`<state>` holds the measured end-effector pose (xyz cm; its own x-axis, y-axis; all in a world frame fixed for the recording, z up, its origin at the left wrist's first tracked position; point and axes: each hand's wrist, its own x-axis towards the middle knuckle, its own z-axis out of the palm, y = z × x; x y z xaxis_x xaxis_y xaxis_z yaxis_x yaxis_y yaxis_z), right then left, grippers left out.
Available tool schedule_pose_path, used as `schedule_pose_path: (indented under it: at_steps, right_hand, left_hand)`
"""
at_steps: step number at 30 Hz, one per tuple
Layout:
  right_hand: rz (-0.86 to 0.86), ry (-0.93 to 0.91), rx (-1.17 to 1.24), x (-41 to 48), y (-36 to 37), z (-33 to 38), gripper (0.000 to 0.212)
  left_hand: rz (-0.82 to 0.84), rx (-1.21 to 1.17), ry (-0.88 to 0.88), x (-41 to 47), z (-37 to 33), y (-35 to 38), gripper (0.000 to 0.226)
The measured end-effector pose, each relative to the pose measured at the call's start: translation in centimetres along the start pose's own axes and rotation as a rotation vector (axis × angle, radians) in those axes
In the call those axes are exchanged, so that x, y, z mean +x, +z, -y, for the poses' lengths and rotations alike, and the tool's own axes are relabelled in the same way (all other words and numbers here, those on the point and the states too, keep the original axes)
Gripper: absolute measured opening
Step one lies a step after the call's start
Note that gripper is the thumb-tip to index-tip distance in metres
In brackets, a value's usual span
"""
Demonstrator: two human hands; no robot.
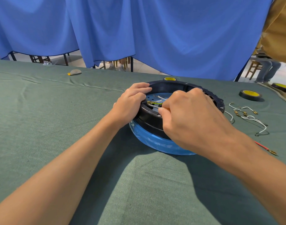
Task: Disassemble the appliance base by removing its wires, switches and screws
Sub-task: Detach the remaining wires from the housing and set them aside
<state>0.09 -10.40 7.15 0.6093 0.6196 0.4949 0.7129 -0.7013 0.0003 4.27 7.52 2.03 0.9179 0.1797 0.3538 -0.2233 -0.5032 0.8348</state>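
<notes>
Two bare forearms reach forward over a green cloth (57, 127) spread on the table. A round appliance base (155, 143), blue below and black above, sits upside down on the cloth just right of centre. The right hand (187, 117) hangs over its near rim with thumb and fingers pinched together on a white wire (153, 106) inside the open cavity. The left hand (131, 103) presses on the left rim, fingers curled over the edge and clamped on the base. A green-yellow wire (157, 103) lies inside beside the white one. To the right, loose white wires (249, 117) with brass ends lie on the cloth, a red wire (262, 146) nearer. Farther back sit a roll of tape (250, 94) and blue curtains (155, 30).
</notes>
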Motion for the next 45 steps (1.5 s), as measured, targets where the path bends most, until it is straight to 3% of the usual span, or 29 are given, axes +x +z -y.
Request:
schedule_pose_path:
  at_steps: [10, 14, 17, 18, 20, 21, 22, 27, 30, 33, 36, 42, 45]
  right_hand:
    - [-0.044, 0.044, -0.015, -0.1, -0.4, 1.4, 0.031]
    - [-0.075, 0.073, 0.019, -0.5, -0.4, 2.4, 0.046]
    - [-0.083, 0.09, 0.01, -0.5, -1.1, 2.9, 0.041]
    - [-0.061, 0.09, -0.027, -0.6, -1.1, 2.7, 0.047]
    - [-0.016, 0.103, -0.077, -0.4, -0.8, 1.7, 0.026]
    - [-0.026, 0.116, -0.075, -0.4, -0.6, 1.1, 0.046]
    - [-0.008, 0.117, -0.075, -0.5, -0.8, 0.8, 0.051]
    - [0.059, 0.157, -0.033, 0.0, -0.9, -0.6, 0.042]
    - [0.165, 0.144, 0.027, 0.6, -1.9, -1.8, 0.033]
    - [0.295, 0.132, 0.118, 1.1, -3.8, -3.2, 0.036]
    - [0.35, 0.142, 0.233, 1.5, -6.0, -5.4, 0.031]
    - [0.249, 0.201, 0.525, 1.9, -5.6, -9.0, 0.028]
    - [0.218, 0.181, 0.501, 2.2, -3.3, -9.2, 0.017]
  left_hand:
    - [-0.018, -0.003, -0.027, 0.2, 0.1, 0.0, 0.059]
    - [-0.028, -0.02, -0.038, 0.1, 0.1, 0.1, 0.059]
    - [-0.029, -0.017, -0.044, 0.1, 0.0, 0.1, 0.059]
    - [-0.031, -0.013, -0.044, 0.0, -0.1, 0.1, 0.059]
    - [-0.029, -0.004, -0.033, -0.2, -0.2, 0.1, 0.059]
    - [-0.024, 0.0, -0.027, -0.3, -0.3, 0.2, 0.059]
    - [-0.02, 0.003, -0.022, -0.3, -0.3, 0.2, 0.059]
    - [-0.015, 0.014, -0.014, -0.4, -0.5, 0.0, 0.042]
    - [-0.003, 0.023, -0.01, -0.5, -0.5, 0.0, 0.043]
    - [-0.005, 0.035, -0.001, -0.6, -0.6, 0.0, 0.057]
    - [-0.023, -0.012, 0.0, -0.5, -0.4, -0.1, 0.052]
    - [-0.014, -0.051, 0.018, -0.2, 0.1, -0.2, 0.039]
    - [-0.021, -0.061, 0.028, -0.2, 0.0, -0.1, 0.037]
